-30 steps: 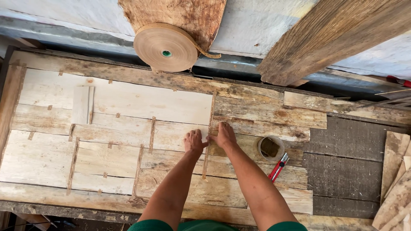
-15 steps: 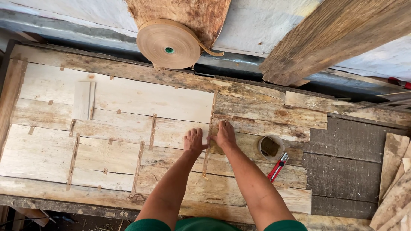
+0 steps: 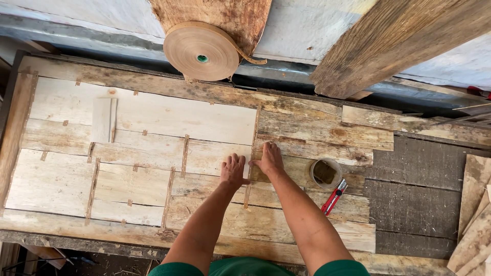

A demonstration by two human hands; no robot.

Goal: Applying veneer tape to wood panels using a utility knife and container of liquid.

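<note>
Veneer sheets (image 3: pixel 153 153), pale and patched together with short brown tape strips, lie flat over the left and middle of the workbench (image 3: pixel 419 168). Nearest the camera both forearms reach in from the bottom edge. Left hand (image 3: pixel 233 170) rests palm down, fingers spread, on the pale sheet just left of a vertical seam. Right hand (image 3: pixel 268 159) lies flat on the darker, weathered sheet (image 3: pixel 317 130) just right of that seam, thumb pointing toward the left hand. Neither hand pinches anything; both press down. A strip of tape (image 3: pixel 254 134) runs along the seam above the fingers.

Judgement: the step reads as pressing the seam tape down. To do it well, keep both sheets butted, hold even palm pressure on either side, and rub along the strip rather than across it, so the edges do not slide apart or overlap.

Just right of the right wrist stands a small round pot (image 3: pixel 325 172) with dark contents, and below it a red utility knife (image 3: pixel 334 196), near the right forearm; a sweep of that elbow could knock either.

Open room: the pale sheets to the left are free of tools. Farther off, a big roll of brown tape (image 3: pixel 200 51) stands at the back edge, its tail trailing right. A heavy plank (image 3: pixel 399 41) leans at the far right; loose offcuts (image 3: pixel 475 214) crowd the right edge.
</note>
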